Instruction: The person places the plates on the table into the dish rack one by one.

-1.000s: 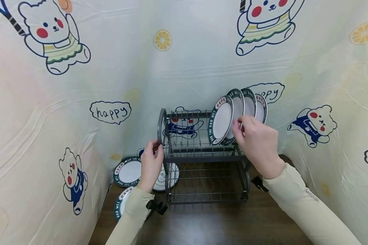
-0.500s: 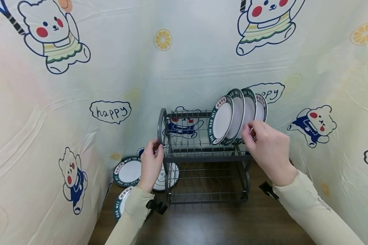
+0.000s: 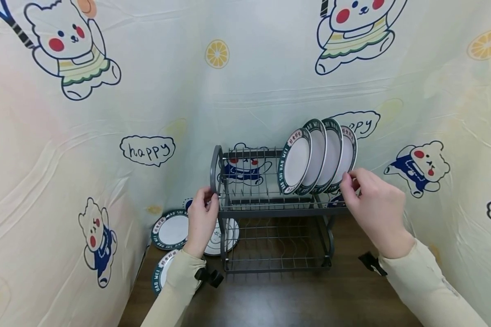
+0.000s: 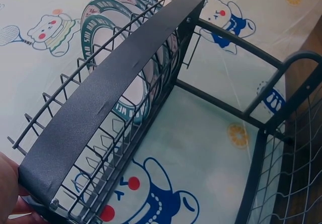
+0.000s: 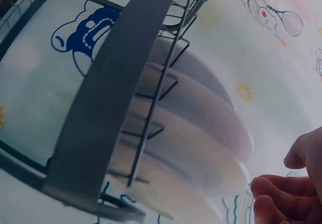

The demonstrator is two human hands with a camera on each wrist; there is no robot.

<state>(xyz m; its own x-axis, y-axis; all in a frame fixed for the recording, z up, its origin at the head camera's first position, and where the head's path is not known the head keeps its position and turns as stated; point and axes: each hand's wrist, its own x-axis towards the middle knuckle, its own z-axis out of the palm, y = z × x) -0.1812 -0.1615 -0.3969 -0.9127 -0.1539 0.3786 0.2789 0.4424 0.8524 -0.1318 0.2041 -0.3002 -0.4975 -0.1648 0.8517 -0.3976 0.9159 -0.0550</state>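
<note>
A two-tier dark dish rack (image 3: 270, 212) stands against the patterned cloth. Several white plates with green lettered rims lean upright in the right half of its upper tier; the leftmost plate (image 3: 297, 161) faces left. My left hand (image 3: 202, 220) grips the rack's left end frame, seen also at the lower left corner of the left wrist view. My right hand (image 3: 374, 206) is beside the lower edge of the rightmost plate (image 3: 347, 156). In the right wrist view its thumb and loosely bent fingers (image 5: 274, 189) stand apart, with nothing between them; whether a fingertip touches a plate rim cannot be told.
More plates lie on the brown table (image 3: 278, 295) left of the rack: one flat plate (image 3: 172, 229) at the back, another plate (image 3: 163, 270) partly under the left forearm, and an upside-down plate (image 3: 229, 236) behind the rack's left leg. Cloth (image 3: 262, 68) hangs around the table.
My right hand has moved rightward and a little down along the row of plates, uncovering the rightmost one. The left hand, rack and plates have stayed put.
</note>
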